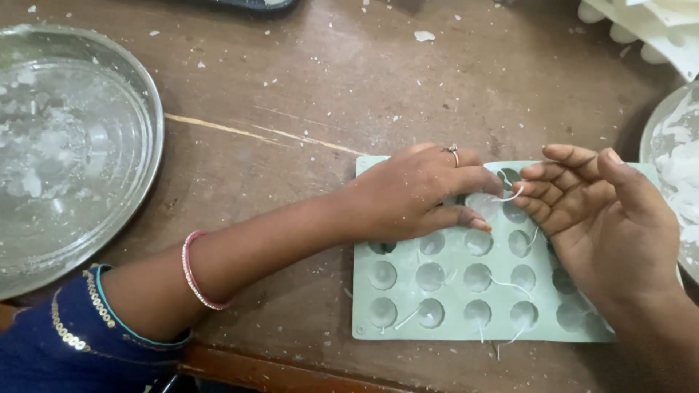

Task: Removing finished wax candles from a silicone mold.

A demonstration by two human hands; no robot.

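On the bench, the pale green mould tray with its round cavities is pressed flat by the left hand, whose fingers are closed on nothing, while a thin white wick is pinched by the curled fingers of the right hand over a cavity in the top row. The loose wicks trailing from the nearer cavities could be dragged out by the right wrist resting across them. Farther off, a wax-flecked steel plate is seen at left, a second plate at right and white moulds beyond, none blocking the hands.
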